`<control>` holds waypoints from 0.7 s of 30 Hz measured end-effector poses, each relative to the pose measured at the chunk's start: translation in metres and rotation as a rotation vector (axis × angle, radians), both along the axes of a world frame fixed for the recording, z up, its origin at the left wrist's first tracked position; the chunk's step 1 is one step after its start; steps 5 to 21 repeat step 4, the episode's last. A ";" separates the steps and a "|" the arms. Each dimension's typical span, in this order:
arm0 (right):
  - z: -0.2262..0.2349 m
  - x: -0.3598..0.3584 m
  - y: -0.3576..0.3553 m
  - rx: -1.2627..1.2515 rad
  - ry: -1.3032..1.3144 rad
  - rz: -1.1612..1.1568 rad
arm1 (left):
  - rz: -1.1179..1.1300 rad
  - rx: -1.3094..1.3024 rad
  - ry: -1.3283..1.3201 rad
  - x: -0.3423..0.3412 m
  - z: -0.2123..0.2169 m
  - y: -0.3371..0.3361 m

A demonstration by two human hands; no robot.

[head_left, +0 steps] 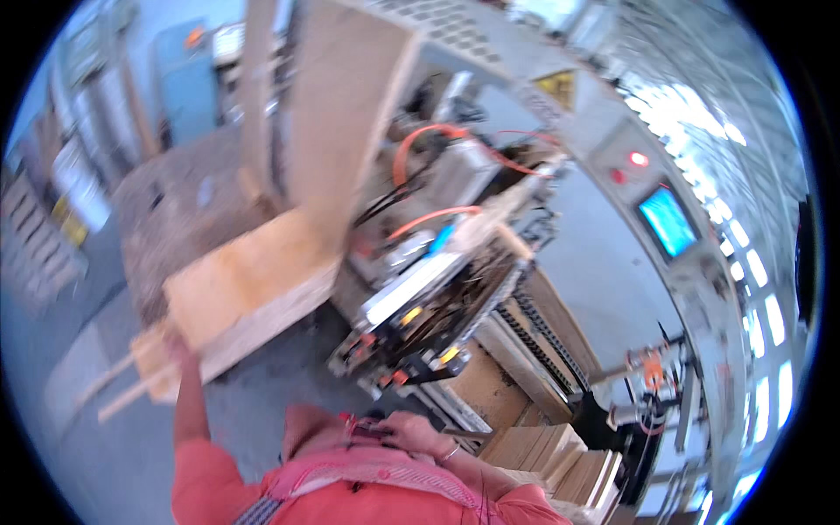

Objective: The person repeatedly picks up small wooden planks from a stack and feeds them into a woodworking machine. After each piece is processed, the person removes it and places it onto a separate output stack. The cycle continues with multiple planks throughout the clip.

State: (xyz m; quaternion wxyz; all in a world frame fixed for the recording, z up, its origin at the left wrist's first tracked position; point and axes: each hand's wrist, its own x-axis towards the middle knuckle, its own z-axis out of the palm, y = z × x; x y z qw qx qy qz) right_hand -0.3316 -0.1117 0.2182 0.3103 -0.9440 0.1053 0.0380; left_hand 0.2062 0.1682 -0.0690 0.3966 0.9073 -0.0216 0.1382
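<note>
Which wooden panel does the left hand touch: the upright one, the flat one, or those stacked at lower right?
The flat panel; the left hand is at its near corner.

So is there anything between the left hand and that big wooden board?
Nothing visible. The left hand is raised and already at the near corner of the wooden board, though the blur hides its fingers. The right hand is low, near the pink cloth at the person's chest, apart from the board.
</note>
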 end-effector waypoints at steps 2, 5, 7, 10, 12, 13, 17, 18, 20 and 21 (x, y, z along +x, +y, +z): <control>0.007 0.000 0.001 -0.045 0.232 -0.009 | 0.117 -0.408 0.002 -0.025 0.019 0.010; -0.012 -0.011 0.001 -0.074 0.203 0.025 | 0.121 -0.159 -0.159 -0.046 0.001 0.048; -0.012 -0.011 0.001 -0.074 0.203 0.025 | 0.121 -0.159 -0.159 -0.046 0.001 0.048; -0.012 -0.011 0.001 -0.074 0.203 0.025 | 0.121 -0.159 -0.159 -0.046 0.001 0.048; -0.012 -0.011 0.001 -0.074 0.203 0.025 | 0.121 -0.159 -0.159 -0.046 0.001 0.048; -0.012 -0.011 0.001 -0.074 0.203 0.025 | 0.121 -0.159 -0.159 -0.046 0.001 0.048; -0.012 -0.011 0.001 -0.074 0.203 0.025 | 0.121 -0.159 -0.159 -0.046 0.001 0.048; -0.012 -0.011 0.001 -0.074 0.203 0.025 | 0.121 -0.159 -0.159 -0.046 0.001 0.048; -0.012 -0.011 0.001 -0.074 0.203 0.025 | 0.121 -0.159 -0.159 -0.046 0.001 0.048; -0.012 -0.011 0.001 -0.074 0.203 0.025 | 0.121 -0.159 -0.159 -0.046 0.001 0.048</control>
